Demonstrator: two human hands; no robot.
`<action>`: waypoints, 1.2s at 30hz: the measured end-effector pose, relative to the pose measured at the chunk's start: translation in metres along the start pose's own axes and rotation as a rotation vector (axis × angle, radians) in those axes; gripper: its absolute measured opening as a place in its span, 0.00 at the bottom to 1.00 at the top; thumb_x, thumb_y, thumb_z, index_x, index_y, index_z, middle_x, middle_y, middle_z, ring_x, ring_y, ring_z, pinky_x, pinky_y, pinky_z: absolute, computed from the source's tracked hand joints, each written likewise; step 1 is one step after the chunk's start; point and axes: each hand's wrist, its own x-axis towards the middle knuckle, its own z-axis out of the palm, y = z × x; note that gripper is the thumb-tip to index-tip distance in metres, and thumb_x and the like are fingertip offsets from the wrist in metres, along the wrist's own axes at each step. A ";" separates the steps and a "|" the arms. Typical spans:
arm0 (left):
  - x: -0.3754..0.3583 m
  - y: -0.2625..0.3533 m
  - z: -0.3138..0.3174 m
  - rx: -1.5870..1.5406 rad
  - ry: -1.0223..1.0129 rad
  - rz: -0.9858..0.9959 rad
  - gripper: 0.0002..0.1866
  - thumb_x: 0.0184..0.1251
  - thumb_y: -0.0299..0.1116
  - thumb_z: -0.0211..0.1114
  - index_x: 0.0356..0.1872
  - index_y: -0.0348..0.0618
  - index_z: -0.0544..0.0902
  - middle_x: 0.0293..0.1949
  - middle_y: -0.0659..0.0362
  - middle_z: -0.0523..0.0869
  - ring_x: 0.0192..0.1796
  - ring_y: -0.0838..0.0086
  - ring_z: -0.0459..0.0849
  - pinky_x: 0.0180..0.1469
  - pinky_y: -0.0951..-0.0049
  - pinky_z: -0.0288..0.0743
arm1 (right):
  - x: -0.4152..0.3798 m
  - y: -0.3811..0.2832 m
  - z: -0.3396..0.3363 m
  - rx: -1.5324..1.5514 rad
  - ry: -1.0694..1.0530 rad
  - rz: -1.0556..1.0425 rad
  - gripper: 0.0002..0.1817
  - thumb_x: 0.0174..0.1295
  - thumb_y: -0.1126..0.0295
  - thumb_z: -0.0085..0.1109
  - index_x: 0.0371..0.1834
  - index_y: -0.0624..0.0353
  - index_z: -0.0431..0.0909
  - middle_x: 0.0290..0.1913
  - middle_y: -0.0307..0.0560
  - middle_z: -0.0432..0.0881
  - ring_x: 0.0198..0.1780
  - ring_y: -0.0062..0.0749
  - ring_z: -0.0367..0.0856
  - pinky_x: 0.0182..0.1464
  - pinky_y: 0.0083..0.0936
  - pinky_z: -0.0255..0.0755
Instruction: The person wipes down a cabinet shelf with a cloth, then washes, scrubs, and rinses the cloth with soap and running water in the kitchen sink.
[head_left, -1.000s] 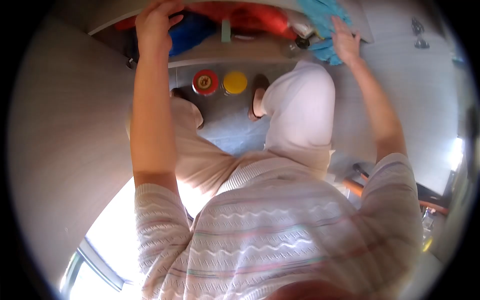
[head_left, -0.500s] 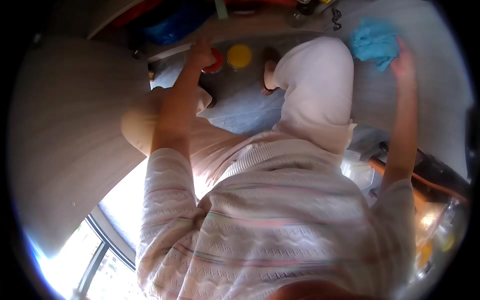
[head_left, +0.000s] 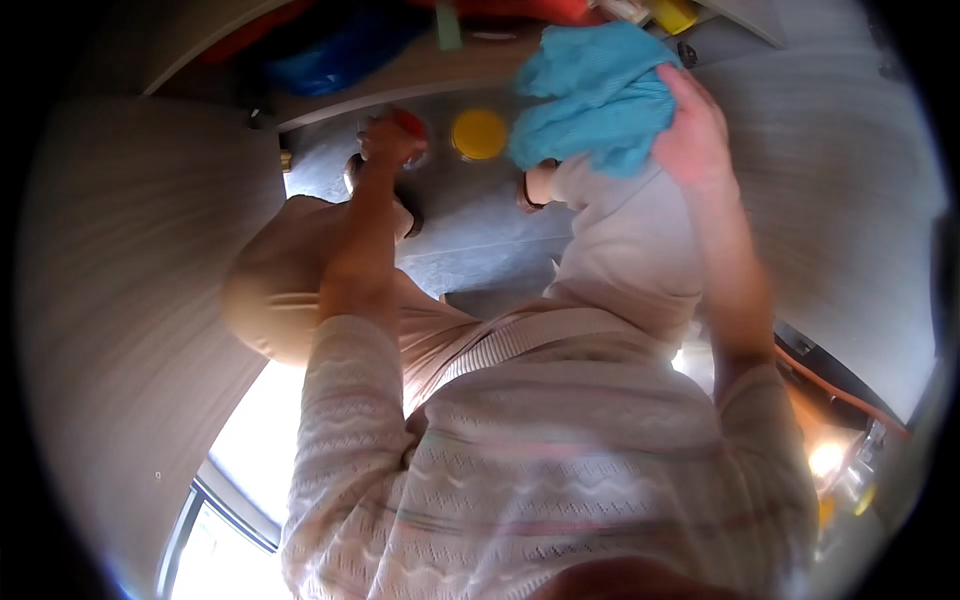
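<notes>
A crumpled blue cloth (head_left: 600,100) hangs from my right hand (head_left: 695,125), whose fingers press on its right edge. It is spread out in front of my right knee and foot. My left hand (head_left: 392,142) is closed round a jar with a red lid (head_left: 410,125) just above the grey floor; the jar's body is mostly hidden. To the right of that jar stands another one with a yellow lid (head_left: 479,134), touched by neither hand.
An open cabinet (head_left: 400,85) lies ahead, holding a blue bag (head_left: 345,55), red items and a yellow object (head_left: 673,14). Wooden doors flank me at left (head_left: 150,260) and right (head_left: 840,200). A window (head_left: 215,540) shows at lower left.
My right hand has brought the blue cloth leftward from the right door to in front of the cabinet. My left hand and the red-lidded jar have shifted slightly left and down.
</notes>
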 end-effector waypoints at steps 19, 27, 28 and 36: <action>-0.130 0.047 -0.150 -1.521 -0.116 0.550 0.29 0.38 0.39 0.69 0.47 0.41 0.75 0.33 0.59 0.80 0.33 0.75 0.78 0.34 0.76 0.73 | 0.045 0.035 0.106 -1.566 -0.252 -0.690 0.19 0.58 0.62 0.45 0.49 0.58 0.70 0.48 0.49 0.75 0.51 0.45 0.71 0.52 0.36 0.62; -0.146 0.067 -0.145 -1.106 0.301 0.855 0.34 0.36 0.35 0.70 0.51 0.36 0.72 0.38 0.58 0.78 0.38 0.77 0.76 0.45 0.78 0.70 | 0.067 0.021 0.086 -1.229 -0.212 -0.168 0.16 0.56 0.62 0.41 0.28 0.64 0.74 0.33 0.61 0.78 0.36 0.54 0.75 0.37 0.40 0.66; -0.142 0.067 -0.147 -1.070 0.354 0.857 0.34 0.36 0.35 0.70 0.51 0.36 0.73 0.37 0.58 0.78 0.38 0.77 0.76 0.44 0.79 0.70 | 0.068 0.026 0.084 -1.257 -0.172 -0.287 0.15 0.56 0.63 0.41 0.28 0.64 0.74 0.33 0.60 0.78 0.36 0.54 0.75 0.37 0.39 0.66; -0.115 0.070 -0.149 -1.400 0.178 0.619 0.36 0.31 0.47 0.70 0.47 0.36 0.76 0.38 0.54 0.82 0.40 0.73 0.80 0.45 0.78 0.71 | -0.021 0.043 0.092 -1.724 -0.146 -0.998 0.22 0.57 0.66 0.48 0.55 0.61 0.66 0.58 0.54 0.66 0.59 0.48 0.63 0.57 0.42 0.58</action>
